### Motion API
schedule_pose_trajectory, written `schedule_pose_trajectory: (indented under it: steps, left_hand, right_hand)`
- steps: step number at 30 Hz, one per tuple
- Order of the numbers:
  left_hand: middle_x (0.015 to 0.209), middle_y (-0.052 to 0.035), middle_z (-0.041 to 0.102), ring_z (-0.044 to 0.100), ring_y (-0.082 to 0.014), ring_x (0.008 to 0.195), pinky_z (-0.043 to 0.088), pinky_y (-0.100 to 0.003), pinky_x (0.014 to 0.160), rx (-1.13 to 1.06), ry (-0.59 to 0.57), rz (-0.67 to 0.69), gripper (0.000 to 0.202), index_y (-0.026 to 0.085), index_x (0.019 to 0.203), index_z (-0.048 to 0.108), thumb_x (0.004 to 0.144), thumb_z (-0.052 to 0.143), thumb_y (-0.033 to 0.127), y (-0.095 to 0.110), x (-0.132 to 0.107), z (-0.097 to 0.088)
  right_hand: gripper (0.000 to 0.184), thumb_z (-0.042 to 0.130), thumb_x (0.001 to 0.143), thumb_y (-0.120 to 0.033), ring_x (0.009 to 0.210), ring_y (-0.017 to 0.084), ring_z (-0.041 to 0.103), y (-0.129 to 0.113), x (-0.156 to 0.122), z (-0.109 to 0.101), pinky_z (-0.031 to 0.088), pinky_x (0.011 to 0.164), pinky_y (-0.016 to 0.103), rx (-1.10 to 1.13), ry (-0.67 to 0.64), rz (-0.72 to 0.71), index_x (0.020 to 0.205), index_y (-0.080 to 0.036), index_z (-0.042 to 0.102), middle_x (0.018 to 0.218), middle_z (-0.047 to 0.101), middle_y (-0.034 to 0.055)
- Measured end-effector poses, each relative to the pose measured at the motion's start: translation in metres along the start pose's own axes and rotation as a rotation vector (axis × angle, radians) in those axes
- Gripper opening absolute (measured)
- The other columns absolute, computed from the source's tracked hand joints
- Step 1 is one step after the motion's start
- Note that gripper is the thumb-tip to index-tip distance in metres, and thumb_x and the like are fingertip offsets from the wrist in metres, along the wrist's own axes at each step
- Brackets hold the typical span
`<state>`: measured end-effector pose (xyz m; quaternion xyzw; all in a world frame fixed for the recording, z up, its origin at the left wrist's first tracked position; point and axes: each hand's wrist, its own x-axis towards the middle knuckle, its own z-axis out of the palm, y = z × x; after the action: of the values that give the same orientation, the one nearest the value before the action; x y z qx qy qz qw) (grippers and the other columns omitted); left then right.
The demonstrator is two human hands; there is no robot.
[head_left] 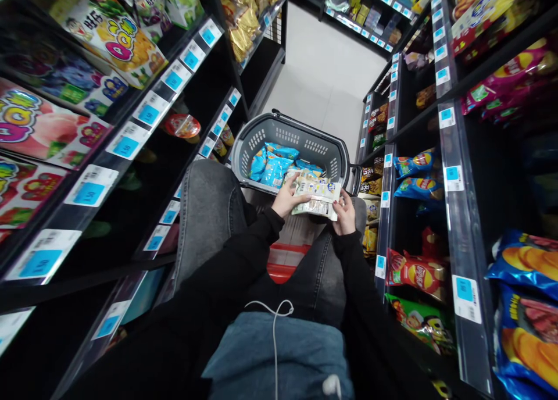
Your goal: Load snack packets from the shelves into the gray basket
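Between my knees, both hands grip a pale cream snack packet [320, 189] above the near rim of a grey shopping basket [288, 124]. My left hand [288, 197] is closed on the packet's left end, thumb on top. At its right end, my right hand [345, 213] pinches the edge. I cannot tell whether this is one packet or two held together. Several blue snack packets [278, 168] lie inside the basket, partly hidden behind the pale one.
Snack shelves with price tags [126, 138] rise close on the left, holding fruit-printed bags [120, 42]. On the right, shelves carry red [418, 275] and blue chip bags [527, 260]. A pale floor [325, 68] stretches beyond the basket. Something red [281, 272] is beneath me.
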<state>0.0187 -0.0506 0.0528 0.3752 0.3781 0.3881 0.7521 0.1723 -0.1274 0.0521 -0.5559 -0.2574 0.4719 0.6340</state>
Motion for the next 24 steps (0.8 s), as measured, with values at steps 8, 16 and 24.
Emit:
schedule_pose_trajectory:
  steps: [8, 16, 24]
  left_hand:
    - [0.078, -0.0070, 0.069, 0.064, -0.0226, 0.076, 0.050, -0.039, 0.079, -0.015, 0.001, -0.106, 0.054, 0.010, 0.083, 0.063, 0.038, 0.083, 0.032, -0.004, 0.001, -0.002]
    - [0.064, -0.0039, 0.064, 0.061, -0.0195, 0.064, 0.050, -0.036, 0.065, 0.061, 0.110, -0.081, 0.036, 0.011, 0.073, 0.067, 0.049, 0.077, 0.036, -0.002, 0.006, -0.008]
    - [0.073, -0.0041, 0.069, 0.060, -0.0203, 0.075, 0.049, -0.034, 0.075, 0.355, 0.237, 0.144, 0.027, 0.012, 0.075, 0.069, 0.060, 0.069, 0.035, 0.000, 0.010, -0.018]
  right_hand:
    - [0.057, 0.079, 0.047, -0.050, 0.083, 0.025, 0.064, 0.010, 0.003, -0.004, 0.053, 0.075, 0.039, -0.075, 0.005, 0.096, 0.088, -0.016, 0.059, 0.089, 0.069, 0.0101]
    - [0.051, 0.072, 0.057, -0.054, 0.085, 0.024, 0.065, 0.012, 0.006, -0.010, 0.052, 0.075, 0.041, 0.041, 0.009, 0.070, 0.089, -0.016, 0.060, 0.088, 0.069, 0.0094]
    - [0.048, 0.049, 0.074, -0.062, 0.068, 0.017, 0.058, 0.006, 0.005, -0.016, 0.045, 0.065, 0.027, -0.667, 0.139, -0.142, 0.074, -0.015, 0.062, 0.071, 0.067, 0.0035]
